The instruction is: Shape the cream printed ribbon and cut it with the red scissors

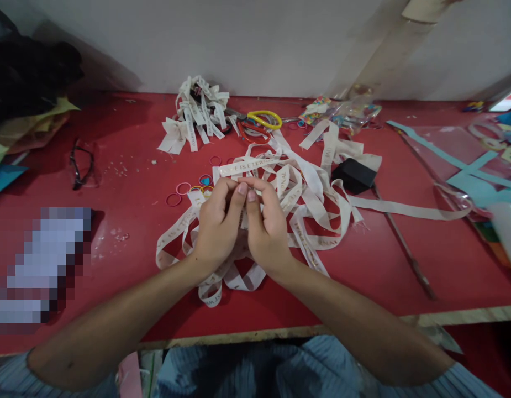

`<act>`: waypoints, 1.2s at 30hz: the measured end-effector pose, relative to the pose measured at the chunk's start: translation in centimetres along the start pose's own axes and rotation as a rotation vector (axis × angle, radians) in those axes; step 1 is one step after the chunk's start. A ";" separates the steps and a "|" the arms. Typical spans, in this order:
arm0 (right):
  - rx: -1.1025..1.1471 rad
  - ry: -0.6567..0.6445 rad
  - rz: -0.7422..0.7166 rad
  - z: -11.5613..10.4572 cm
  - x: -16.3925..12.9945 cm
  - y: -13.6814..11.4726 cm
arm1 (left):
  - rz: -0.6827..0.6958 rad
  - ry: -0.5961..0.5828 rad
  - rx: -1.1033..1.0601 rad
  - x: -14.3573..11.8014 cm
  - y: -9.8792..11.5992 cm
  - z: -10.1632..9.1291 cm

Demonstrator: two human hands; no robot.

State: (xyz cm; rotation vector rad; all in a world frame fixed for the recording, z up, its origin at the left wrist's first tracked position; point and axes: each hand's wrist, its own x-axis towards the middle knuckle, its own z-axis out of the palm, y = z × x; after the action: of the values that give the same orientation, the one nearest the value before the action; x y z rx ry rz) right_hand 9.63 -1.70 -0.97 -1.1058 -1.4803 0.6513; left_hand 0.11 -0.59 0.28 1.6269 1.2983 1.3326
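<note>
Clutter is spread around the hands: scissors (261, 122) and finished bows (195, 113) at 12 o'clock, rubber bands (184, 189) at 10 o'clock, spectacles (80, 164) at 9 o'clock, a black block (353, 174) at 2 o'clock. A cream ribbon (305, 193), printed and looped, is run roughly from 8 to 3 o'clock across the red desk (404, 243). One ribbon section is pinched between left hand (217, 224) and right hand (267, 228), fingertips pressed together. A white wall is seen behind.

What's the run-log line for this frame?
left hand: pinching ribbon | right hand: pinching same ribbon | surface: red table | nearby: rubber bands, scissors
</note>
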 end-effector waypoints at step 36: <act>-0.069 -0.131 -0.020 -0.6 0.3 0.1 | -0.036 0.004 0.022 0.2 -0.3 -0.4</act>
State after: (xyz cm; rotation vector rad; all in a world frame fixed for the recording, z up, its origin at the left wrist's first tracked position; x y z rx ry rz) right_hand 10.27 -1.54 -0.77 -1.1171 -1.6342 0.6743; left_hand -0.30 -0.32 0.22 1.6089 1.3432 1.3054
